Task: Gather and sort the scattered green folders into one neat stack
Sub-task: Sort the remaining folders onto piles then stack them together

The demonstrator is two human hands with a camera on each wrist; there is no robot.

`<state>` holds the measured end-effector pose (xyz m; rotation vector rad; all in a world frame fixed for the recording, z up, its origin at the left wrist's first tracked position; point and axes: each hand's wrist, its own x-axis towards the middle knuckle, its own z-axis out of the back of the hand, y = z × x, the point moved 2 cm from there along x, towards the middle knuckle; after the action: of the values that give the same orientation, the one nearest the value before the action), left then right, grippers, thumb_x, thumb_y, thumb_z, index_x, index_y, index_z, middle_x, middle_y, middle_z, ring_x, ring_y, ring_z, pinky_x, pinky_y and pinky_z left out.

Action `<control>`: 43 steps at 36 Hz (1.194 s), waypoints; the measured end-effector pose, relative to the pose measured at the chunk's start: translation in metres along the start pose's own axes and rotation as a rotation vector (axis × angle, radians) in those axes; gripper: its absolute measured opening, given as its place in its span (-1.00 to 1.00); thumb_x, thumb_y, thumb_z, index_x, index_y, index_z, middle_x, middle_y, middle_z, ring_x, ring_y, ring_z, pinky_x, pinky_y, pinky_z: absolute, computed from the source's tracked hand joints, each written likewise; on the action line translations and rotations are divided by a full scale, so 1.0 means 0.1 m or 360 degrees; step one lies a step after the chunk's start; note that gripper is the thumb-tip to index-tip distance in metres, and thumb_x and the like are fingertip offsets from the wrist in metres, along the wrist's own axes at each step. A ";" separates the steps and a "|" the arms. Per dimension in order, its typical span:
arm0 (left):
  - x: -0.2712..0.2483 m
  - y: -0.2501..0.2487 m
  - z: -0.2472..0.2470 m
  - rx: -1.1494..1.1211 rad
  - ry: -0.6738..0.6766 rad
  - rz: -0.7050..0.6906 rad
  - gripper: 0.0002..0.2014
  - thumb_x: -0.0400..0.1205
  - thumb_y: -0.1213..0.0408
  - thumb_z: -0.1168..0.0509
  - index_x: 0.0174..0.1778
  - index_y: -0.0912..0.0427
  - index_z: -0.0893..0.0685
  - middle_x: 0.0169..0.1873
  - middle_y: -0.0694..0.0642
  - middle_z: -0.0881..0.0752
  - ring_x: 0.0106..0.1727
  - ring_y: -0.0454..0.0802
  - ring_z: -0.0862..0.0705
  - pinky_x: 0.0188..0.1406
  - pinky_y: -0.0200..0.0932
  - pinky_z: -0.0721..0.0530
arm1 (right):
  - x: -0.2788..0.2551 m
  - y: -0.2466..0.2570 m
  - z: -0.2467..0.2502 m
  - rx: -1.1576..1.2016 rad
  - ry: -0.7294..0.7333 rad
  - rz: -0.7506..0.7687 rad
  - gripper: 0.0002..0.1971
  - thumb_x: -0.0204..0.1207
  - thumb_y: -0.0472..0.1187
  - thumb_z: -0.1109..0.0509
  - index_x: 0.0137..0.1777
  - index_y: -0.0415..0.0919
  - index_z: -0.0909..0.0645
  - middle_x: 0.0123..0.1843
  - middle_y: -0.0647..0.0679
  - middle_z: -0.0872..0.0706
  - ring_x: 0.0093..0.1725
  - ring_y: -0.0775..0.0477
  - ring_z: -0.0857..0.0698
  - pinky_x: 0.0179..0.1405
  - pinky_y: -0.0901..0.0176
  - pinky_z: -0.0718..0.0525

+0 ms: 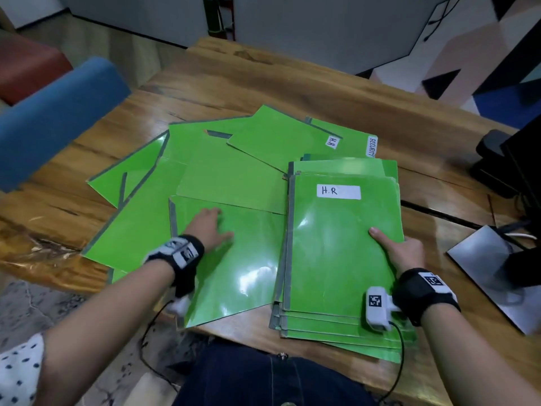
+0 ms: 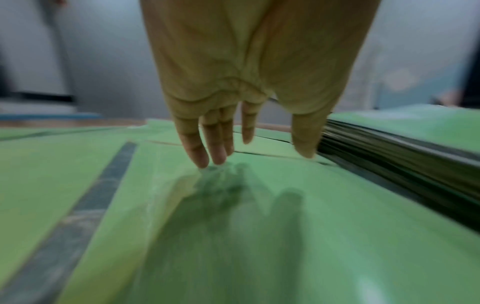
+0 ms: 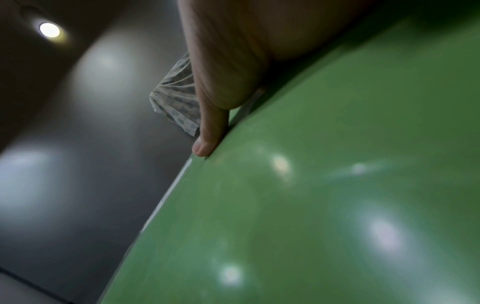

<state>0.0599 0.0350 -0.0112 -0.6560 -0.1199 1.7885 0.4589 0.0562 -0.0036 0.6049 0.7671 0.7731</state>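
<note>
Green loose folder (image 1: 231, 259) lies under the left hand (image 1: 209, 228), fingers straight and slightly spread on it—gathering, I judge—beside the stack (image 1: 342, 253) whose edge the right hand (image 1: 405, 252) pinches, thumb on top; next, slide it across squarely.

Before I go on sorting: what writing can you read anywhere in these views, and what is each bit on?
"H.R": handwritten on the white label of the top folder in the stack, which the right hand holds.
"H.R": white label on a scattered folder farther back.
"SECURITY": white strip on the folder edge behind that one.
Wristband markers: square codes, no words.
Wrist views: nothing readable.
</note>
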 end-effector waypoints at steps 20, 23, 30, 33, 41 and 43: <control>0.81 0.45 0.57 -0.0989 -0.0325 0.0735 -0.36 0.66 0.10 -0.27 0.62 0.22 -0.23 0.58 0.25 -0.32 0.52 0.28 -0.40 0.50 0.19 -0.37 | 0.14 0.21 0.03 -0.0575 -0.0043 0.0008 -0.32 0.21 0.34 -0.53 -0.28 -0.37 -0.50 -0.25 -0.25 -0.65 -0.27 -0.21 -0.63 -0.22 0.00 -0.68; 0.71 0.36 0.61 -0.0904 -0.0430 0.0711 -0.44 0.65 0.21 -0.26 0.56 0.27 -0.34 0.50 0.26 -0.45 0.41 0.28 -0.52 0.40 0.13 -0.51 | 0.14 0.20 0.03 -0.0605 -0.0031 -0.0030 -0.28 0.21 0.34 -0.53 -0.20 -0.43 -0.56 -0.21 -0.28 -0.67 -0.23 -0.24 -0.66 -0.15 -0.06 -0.70; 0.15 0.50 0.41 -0.0639 0.0257 0.0802 -0.64 0.54 0.35 -0.43 0.19 0.44 -0.58 -0.64 0.20 -0.70 -0.70 0.04 -0.62 -0.70 -0.28 -0.56 | 0.18 0.13 0.11 -0.0559 -0.0049 -0.0099 -0.32 0.21 0.32 -0.55 -0.25 -0.40 -0.54 -0.16 -0.32 -0.67 -0.16 -0.29 -0.68 -0.07 -0.10 -0.70; -0.22 0.55 0.11 -0.0679 0.0813 0.0895 -0.83 0.60 0.35 -0.37 -0.19 0.38 -0.58 -0.68 0.19 -0.69 -0.77 -0.07 -0.60 -0.75 -0.32 -0.52 | 0.18 0.12 0.13 -0.0573 -0.0048 -0.0112 -0.32 0.24 0.29 -0.54 -0.20 -0.42 -0.54 -0.17 -0.33 -0.63 -0.20 -0.28 -0.64 -0.05 -0.10 -0.67; -0.21 0.25 0.27 -0.0009 0.0937 0.0383 -0.61 0.61 0.02 -0.32 -0.41 0.24 -0.70 -0.54 0.07 -0.73 -0.57 -0.08 -0.64 -0.40 -0.21 -0.65 | 0.14 0.17 0.14 -0.0618 -0.0057 -0.0117 -0.28 0.25 0.34 -0.50 -0.12 -0.43 -0.55 -0.25 -0.27 -0.63 -0.29 -0.21 -0.61 -0.27 0.06 -0.58; 0.10 0.15 0.47 0.0190 0.0435 0.0213 -0.64 0.59 -0.01 -0.33 -0.32 0.22 -0.71 -0.42 0.04 -0.73 -0.42 -0.06 -0.66 -0.34 -0.19 -0.65 | 0.15 0.17 0.15 -0.0609 -0.0065 -0.0124 -0.22 0.21 0.37 -0.51 -0.05 -0.45 -0.57 -0.18 -0.30 -0.67 -0.24 -0.25 -0.66 -0.29 0.06 -0.59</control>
<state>0.0220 0.0509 0.0178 -0.8300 0.2189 1.7992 0.4711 0.0747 0.0118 0.2439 0.5809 0.8069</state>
